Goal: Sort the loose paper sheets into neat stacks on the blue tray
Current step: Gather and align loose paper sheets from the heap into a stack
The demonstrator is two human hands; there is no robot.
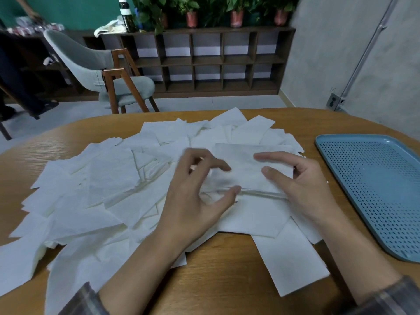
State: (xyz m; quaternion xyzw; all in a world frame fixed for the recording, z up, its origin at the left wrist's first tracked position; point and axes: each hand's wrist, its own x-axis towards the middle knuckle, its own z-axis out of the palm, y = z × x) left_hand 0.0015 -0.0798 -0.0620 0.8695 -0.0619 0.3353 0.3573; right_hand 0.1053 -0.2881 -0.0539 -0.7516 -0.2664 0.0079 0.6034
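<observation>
Several loose white paper sheets lie scattered in an overlapping heap across the wooden table. A small stack of sheets sits on top of the heap in the middle. My right hand holds this stack at its right edge, thumb on top. My left hand hovers at the stack's left edge with fingers curled, thumb tip near the stack's near edge; whether it grips the paper is unclear. The blue perforated tray lies to the right with nothing on it.
The wooden table has a curved far edge. One long sheet lies near the front. Beyond the table stand a grey chair, a dark shelf unit with potted plants, and a person at far left.
</observation>
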